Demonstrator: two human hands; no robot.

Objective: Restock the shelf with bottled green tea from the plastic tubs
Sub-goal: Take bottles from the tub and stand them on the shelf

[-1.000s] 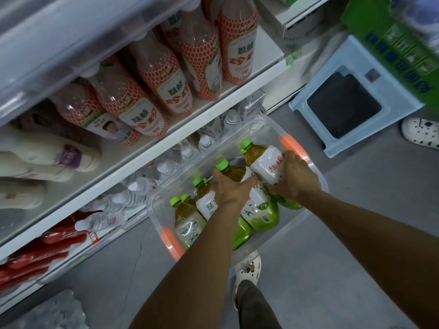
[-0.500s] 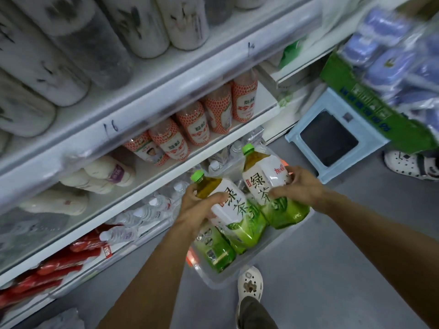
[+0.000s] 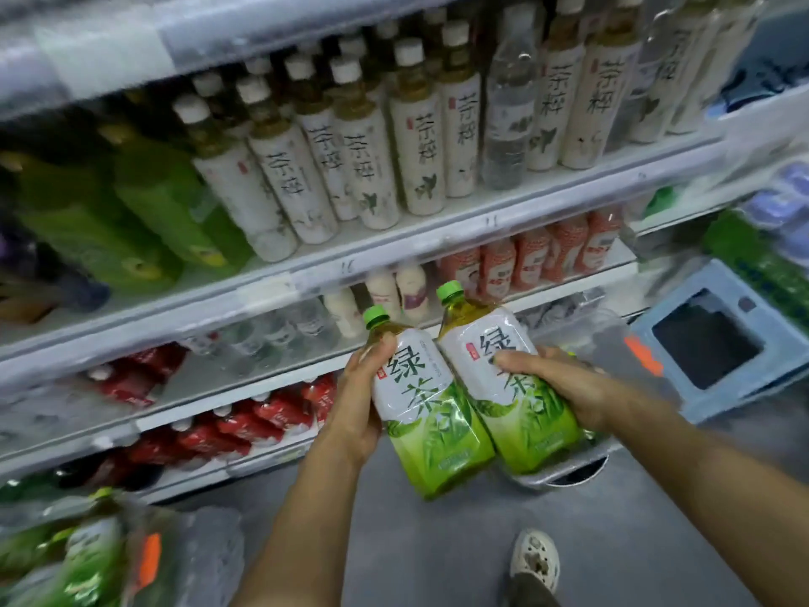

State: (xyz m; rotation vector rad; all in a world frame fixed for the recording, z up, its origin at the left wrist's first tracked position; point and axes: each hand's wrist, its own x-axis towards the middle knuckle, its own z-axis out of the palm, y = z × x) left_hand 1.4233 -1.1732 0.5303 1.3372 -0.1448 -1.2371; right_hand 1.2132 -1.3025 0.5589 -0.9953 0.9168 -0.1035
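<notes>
I hold two green tea bottles with green caps and white-and-green labels side by side in front of the shelves. My left hand (image 3: 357,400) grips the left green tea bottle (image 3: 431,414) from its left side, thumb near the neck. My right hand (image 3: 564,383) grips the right green tea bottle (image 3: 521,414) from its right side, fingers across the label. Both bottles tilt, caps toward the shelf. The clear plastic tub (image 3: 613,339) with an orange handle lies on the floor behind them, mostly hidden. Green bottles (image 3: 144,221) stand on the upper shelf at the left.
White-labelled tea bottles (image 3: 372,164) fill the upper shelf. Below are red-patterned bottles (image 3: 534,256), then red packs (image 3: 245,422). A second tub (image 3: 131,558) with green bottles sits at the lower left. A blue stool (image 3: 718,339) stands at the right. My shoe (image 3: 536,558) is on the grey floor.
Both hands have lifted a bottle each out of the tub and raised them. My view has swung up, so higher shelves now show.
</notes>
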